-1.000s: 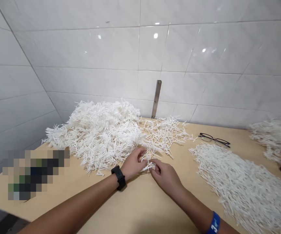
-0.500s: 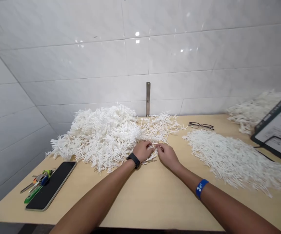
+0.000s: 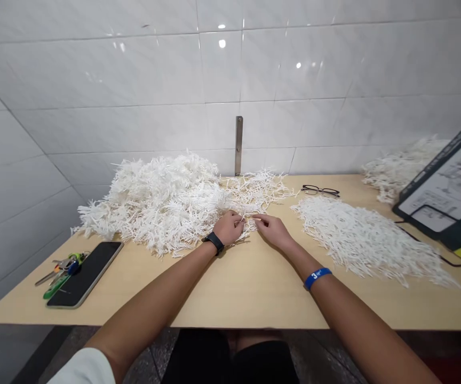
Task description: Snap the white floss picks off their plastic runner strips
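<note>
My left hand [image 3: 229, 228], with a black watch [image 3: 213, 242] on its wrist, is closed at the front right edge of a big heap of thin white branching pieces [image 3: 166, 200]. Facing it, my right hand [image 3: 273, 231] pinches with thumb and forefinger; a blue wristband [image 3: 317, 276] sits on that forearm. Between the fingertips a thin white strand seems to run from one hand to the other, though its ends are hidden. Looser white pieces [image 3: 258, 186] lie just behind my hands. To the right spreads a flatter pile of short white strips [image 3: 366, 234].
At the left lie a black phone [image 3: 86, 274] and a bunch of keys [image 3: 65, 266]. Eyeglasses [image 3: 320, 190] rest behind the right pile. A printed box [image 3: 446, 186] with a black cord [image 3: 418, 237] stands at the right, before another white pile [image 3: 402, 165]. A tiled wall backs the table.
The view has tilted down, so the table's front edge and my lap now show. My hands stay at the heap's edge, fingertips still close together.
</note>
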The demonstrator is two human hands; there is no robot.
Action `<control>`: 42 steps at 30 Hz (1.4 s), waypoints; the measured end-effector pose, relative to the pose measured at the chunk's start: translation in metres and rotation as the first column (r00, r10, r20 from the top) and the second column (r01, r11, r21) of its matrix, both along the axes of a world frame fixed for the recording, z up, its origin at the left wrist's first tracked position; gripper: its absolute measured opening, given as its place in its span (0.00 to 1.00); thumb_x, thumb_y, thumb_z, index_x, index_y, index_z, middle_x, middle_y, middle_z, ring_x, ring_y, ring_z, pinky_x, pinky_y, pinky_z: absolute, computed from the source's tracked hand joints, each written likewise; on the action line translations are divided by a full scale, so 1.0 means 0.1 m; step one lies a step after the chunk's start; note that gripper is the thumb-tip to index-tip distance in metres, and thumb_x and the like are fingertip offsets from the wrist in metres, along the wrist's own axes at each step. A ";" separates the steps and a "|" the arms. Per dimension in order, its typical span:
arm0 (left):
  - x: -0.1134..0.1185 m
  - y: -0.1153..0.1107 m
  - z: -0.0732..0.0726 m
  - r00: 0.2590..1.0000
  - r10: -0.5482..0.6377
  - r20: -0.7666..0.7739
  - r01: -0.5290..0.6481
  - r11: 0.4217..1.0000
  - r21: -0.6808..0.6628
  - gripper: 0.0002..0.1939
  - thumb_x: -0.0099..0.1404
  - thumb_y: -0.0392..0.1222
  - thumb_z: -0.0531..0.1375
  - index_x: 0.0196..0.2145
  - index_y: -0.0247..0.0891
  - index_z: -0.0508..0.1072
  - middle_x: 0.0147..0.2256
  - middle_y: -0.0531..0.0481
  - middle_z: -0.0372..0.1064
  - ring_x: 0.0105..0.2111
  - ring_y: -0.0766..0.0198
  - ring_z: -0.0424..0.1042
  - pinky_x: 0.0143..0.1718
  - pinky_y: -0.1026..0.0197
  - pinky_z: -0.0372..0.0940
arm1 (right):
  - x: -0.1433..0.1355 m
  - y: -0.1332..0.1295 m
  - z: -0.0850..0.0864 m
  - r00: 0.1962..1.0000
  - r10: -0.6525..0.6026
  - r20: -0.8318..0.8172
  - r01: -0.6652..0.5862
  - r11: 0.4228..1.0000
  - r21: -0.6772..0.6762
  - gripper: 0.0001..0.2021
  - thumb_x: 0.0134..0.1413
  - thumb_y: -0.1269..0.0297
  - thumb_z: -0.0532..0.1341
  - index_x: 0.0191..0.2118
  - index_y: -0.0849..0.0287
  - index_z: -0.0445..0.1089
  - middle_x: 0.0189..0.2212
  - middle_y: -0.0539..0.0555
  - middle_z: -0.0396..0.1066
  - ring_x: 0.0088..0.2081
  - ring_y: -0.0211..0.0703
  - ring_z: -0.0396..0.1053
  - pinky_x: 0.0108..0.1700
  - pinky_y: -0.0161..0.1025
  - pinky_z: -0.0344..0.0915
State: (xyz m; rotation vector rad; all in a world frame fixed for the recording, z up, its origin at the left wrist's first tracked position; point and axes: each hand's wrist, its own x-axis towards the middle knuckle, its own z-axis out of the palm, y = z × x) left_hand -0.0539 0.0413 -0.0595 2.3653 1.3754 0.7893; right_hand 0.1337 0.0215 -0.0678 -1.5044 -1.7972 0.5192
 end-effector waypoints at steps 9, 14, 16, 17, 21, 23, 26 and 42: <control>0.01 0.00 0.00 0.999 -0.018 -0.039 0.020 0.999 0.039 0.12 0.59 0.32 0.55 0.35 0.37 0.78 0.42 0.45 0.70 0.42 0.59 0.70 0.48 0.59 0.64 | 0.06 0.00 0.07 0.991 0.050 0.127 -0.044 0.998 -0.053 0.17 0.51 0.63 0.58 0.44 0.61 0.78 0.25 0.53 0.75 0.28 0.42 0.68 0.34 0.37 0.62; 0.00 0.05 -0.04 0.999 -0.037 0.002 0.037 0.999 0.025 0.13 0.60 0.33 0.54 0.36 0.37 0.78 0.43 0.44 0.70 0.42 0.59 0.69 0.48 0.58 0.63 | 0.09 0.05 0.05 0.992 0.056 0.110 -0.050 0.997 -0.061 0.13 0.51 0.61 0.60 0.37 0.60 0.79 0.29 0.54 0.76 0.31 0.43 0.68 0.34 0.37 0.61; 0.00 0.05 -0.04 0.998 -0.059 0.007 0.059 0.998 0.003 0.13 0.60 0.33 0.54 0.36 0.37 0.78 0.43 0.45 0.70 0.42 0.59 0.69 0.47 0.58 0.63 | 0.10 0.06 0.06 0.995 0.045 0.087 -0.039 0.996 -0.079 0.13 0.51 0.58 0.60 0.35 0.61 0.79 0.27 0.54 0.75 0.29 0.42 0.67 0.32 0.36 0.59; 0.00 0.05 -0.04 0.997 -0.071 0.010 0.071 0.997 -0.004 0.13 0.60 0.34 0.54 0.36 0.37 0.78 0.43 0.45 0.69 0.42 0.59 0.69 0.47 0.59 0.63 | 0.09 0.05 0.06 0.996 0.033 0.085 -0.026 0.996 -0.086 0.15 0.51 0.55 0.60 0.33 0.61 0.78 0.25 0.54 0.74 0.28 0.42 0.66 0.30 0.36 0.58; 0.00 0.02 -0.02 0.991 -0.136 0.011 0.136 0.991 0.000 0.12 0.60 0.34 0.55 0.34 0.38 0.78 0.43 0.47 0.69 0.40 0.62 0.70 0.46 0.61 0.63 | 0.00 -0.01 0.09 0.992 -0.045 0.121 0.050 0.998 -0.038 0.18 0.51 0.49 0.60 0.28 0.61 0.76 0.21 0.53 0.71 0.25 0.41 0.62 0.27 0.36 0.53; 0.01 0.00 -0.01 0.988 -0.155 0.003 0.155 0.988 0.014 0.10 0.61 0.36 0.55 0.31 0.37 0.77 0.42 0.47 0.69 0.41 0.62 0.70 0.44 0.61 0.63 | -0.06 -0.04 0.10 0.987 -0.072 0.146 0.076 0.997 -0.023 0.17 0.50 0.49 0.61 0.30 0.60 0.75 0.22 0.53 0.72 0.26 0.41 0.63 0.28 0.36 0.52; 0.03 -0.01 0.00 0.989 -0.144 -0.012 0.144 0.989 0.018 0.11 0.62 0.36 0.54 0.28 0.35 0.75 0.41 0.47 0.70 0.40 0.62 0.69 0.43 0.61 0.63 | -0.10 -0.06 0.10 0.979 -0.063 0.196 0.071 0.997 -0.038 0.14 0.50 0.52 0.61 0.30 0.59 0.74 0.23 0.52 0.71 0.26 0.41 0.62 0.28 0.35 0.52; 0.01 -0.03 0.04 0.971 -0.238 0.000 0.238 0.971 0.015 0.07 0.63 0.42 0.61 0.37 0.38 0.76 0.44 0.45 0.69 0.47 0.56 0.68 0.52 0.56 0.61 | 0.16 0.03 0.08 0.960 0.260 -0.099 -0.269 0.959 -0.089 0.07 0.54 0.60 0.56 0.32 0.58 0.67 0.26 0.49 0.66 0.30 0.40 0.62 0.34 0.37 0.57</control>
